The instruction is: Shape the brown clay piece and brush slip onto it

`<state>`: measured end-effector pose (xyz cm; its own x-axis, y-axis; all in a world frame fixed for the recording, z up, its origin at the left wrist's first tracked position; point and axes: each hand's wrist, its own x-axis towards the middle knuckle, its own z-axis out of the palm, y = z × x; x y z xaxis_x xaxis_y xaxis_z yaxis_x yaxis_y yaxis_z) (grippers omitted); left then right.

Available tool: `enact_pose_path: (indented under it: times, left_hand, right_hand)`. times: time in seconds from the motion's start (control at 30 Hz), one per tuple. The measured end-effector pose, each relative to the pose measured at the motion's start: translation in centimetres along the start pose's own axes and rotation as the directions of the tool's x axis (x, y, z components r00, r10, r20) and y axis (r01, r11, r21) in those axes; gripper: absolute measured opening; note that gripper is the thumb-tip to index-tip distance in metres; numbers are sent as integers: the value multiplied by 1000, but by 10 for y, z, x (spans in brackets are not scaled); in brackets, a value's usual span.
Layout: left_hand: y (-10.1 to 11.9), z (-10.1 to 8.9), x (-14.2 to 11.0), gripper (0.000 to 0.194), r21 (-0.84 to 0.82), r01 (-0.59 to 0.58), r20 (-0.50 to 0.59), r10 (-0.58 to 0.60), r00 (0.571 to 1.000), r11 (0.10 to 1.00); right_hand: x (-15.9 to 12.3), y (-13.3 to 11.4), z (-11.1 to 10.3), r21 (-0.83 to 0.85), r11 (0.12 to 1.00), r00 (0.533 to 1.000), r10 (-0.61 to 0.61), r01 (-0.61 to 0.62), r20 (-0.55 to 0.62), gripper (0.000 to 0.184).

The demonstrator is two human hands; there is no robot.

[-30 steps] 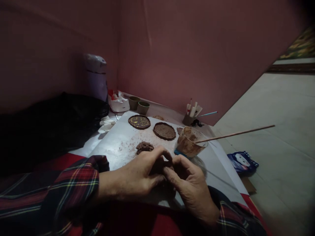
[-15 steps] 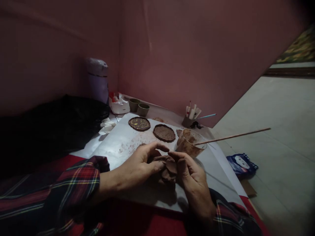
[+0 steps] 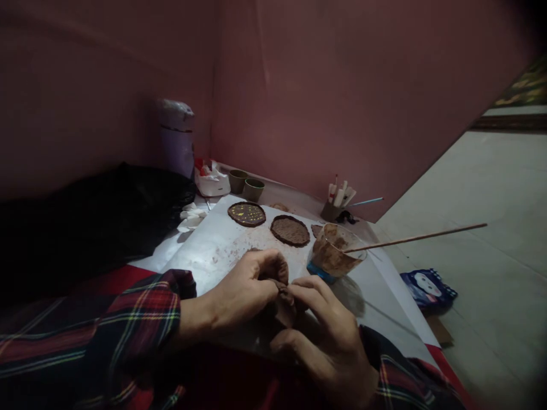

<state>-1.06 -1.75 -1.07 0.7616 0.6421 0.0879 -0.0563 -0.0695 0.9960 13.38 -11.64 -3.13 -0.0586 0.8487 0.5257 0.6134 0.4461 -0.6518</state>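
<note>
Between my hands is a piece of brown clay [image 3: 285, 310], partly hidden by the fingers. My left hand [image 3: 243, 290] pinches its upper left side with thumb and bent fingers. On the right, my right hand [image 3: 331, 333] has its fingertips at the clay's upper edge, while its thumb spreads below; the clay lies in that grip. Beyond the hands, a round brown disc with a raised rim [image 3: 290, 230] rests on white paper [image 3: 205, 245]. Beside it lies a similar disc with yellow specks [image 3: 247, 213]. My left hand mostly covers the lump of clay behind it.
A clay-smeared clear cup [image 3: 335, 253] holds a long stick [image 3: 427, 236] pointing right. Farther back stand two greenish cups [image 3: 254, 191], a tool holder [image 3: 330, 210] and a purple bottle [image 3: 177, 142]. A black bag [image 3: 98, 210] lies left. A dark blue packet [image 3: 428, 287] is at right.
The clay piece, flat and visible half a second ago, is turned and more covered now. My left fingers have curled in; my right thumb has moved down, away from its fingers.
</note>
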Motion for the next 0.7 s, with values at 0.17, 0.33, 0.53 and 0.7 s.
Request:
enact_pose_path:
  times: [0.17, 0.33, 0.53, 0.7]
  left_hand:
    - [-1, 0, 1, 13, -14, -29, -8, 29, 1000, 999]
    - [-4, -2, 1, 27, -232, -56, 105, 82, 991, 971]
    - [-5, -1, 0, 25, -284, -33, 136, 74, 988, 958]
    - [-6, 2, 1, 21, -303, -21, 113, 58, 992, 953]
  right_hand:
    - [1, 1, -1, 14, 998, 998, 58, -57, -31, 24]
    - [6, 6, -7, 163, 957, 963, 256, -240, -85, 25]
    - [6, 8, -8, 190, 949, 956, 273, -250, -106, 28]
    - [5, 7, -7, 217, 935, 952, 300, -279, -66, 29]
